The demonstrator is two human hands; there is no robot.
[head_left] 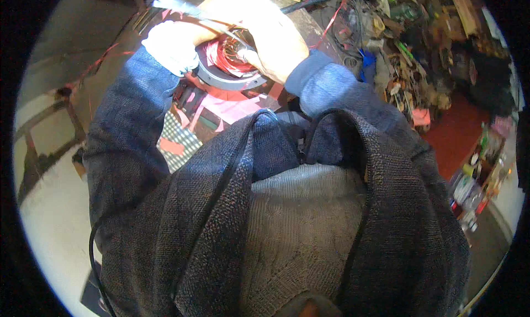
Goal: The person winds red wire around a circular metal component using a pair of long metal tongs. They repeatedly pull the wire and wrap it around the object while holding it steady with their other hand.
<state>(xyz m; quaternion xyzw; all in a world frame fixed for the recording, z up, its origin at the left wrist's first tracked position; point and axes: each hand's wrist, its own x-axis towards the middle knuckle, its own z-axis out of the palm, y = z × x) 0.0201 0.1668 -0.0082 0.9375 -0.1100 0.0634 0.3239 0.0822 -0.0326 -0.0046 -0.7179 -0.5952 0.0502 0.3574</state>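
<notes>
A grey metal ring (pixel 231 81) holds a coil of red and copper wire (pixel 222 59), near the top. A thin metal strip or tool (pixel 218 27) slants from upper left down into the coil. My right hand (pixel 273 41), washed out by glare, curls over the coil's right side, thumb against the tool's lower end. My left hand (pixel 196 33) reaches in from the left over the coil's upper edge; glare and the tool obscure its fingers.
Pink sheets (pixel 228 108) and a checked cloth (pixel 177 135) lie beneath the ring on the bench (pixel 320 33). Cluttered parts and scraps (pixel 400 68) fill the right side, with a blue object (pixel 367 63). A red surface (pixel 458 129) lies farther right.
</notes>
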